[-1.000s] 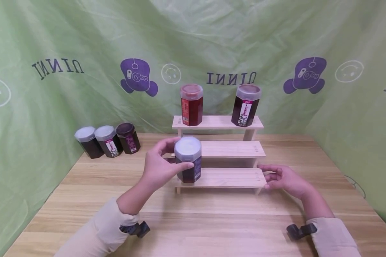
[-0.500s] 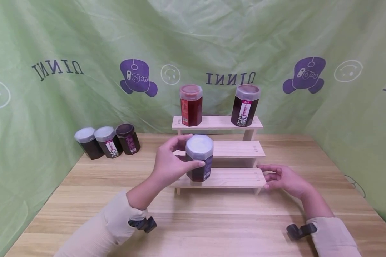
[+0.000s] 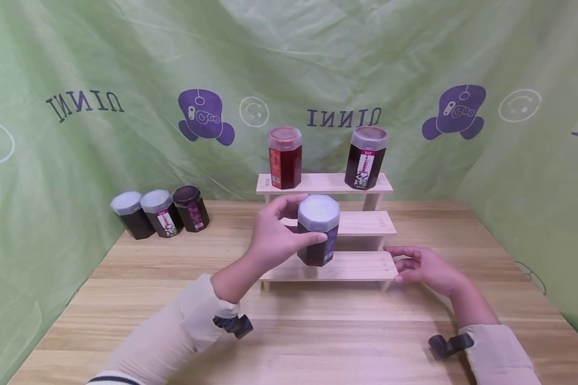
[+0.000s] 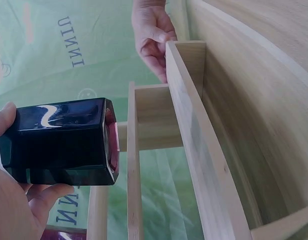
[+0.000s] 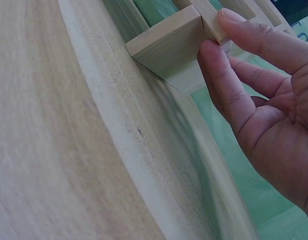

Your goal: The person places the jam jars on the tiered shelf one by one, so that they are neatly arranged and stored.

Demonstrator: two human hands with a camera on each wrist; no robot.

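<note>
In the head view my left hand [image 3: 276, 232] grips a dark hexagonal jar [image 3: 313, 248] with a whitish lid. The jar hangs upright in front of a three-step wooden display stand [image 3: 351, 266], over the lowest step and clear of it in the left wrist view. That close view shows the thumb on one side of the dark jar [image 4: 59, 142] and fingers on the other. My right hand [image 3: 428, 270] holds the right end of the lowest step. In the right wrist view, thumb and fingers [image 5: 221, 67] pinch the end of the stand [image 5: 169, 55].
On the top step stand a red jar [image 3: 286, 166] at left and a dark jar with a white-pink label [image 3: 364, 166] at right. Three more dark jars [image 3: 166, 219] cluster at the table's back left. A green printed cloth [image 3: 289, 59] hangs behind the wooden table [image 3: 318, 342].
My left hand has carried the dark jar to the right and slightly up along the front of the stand. The right hand has stayed at the step's right end.
</note>
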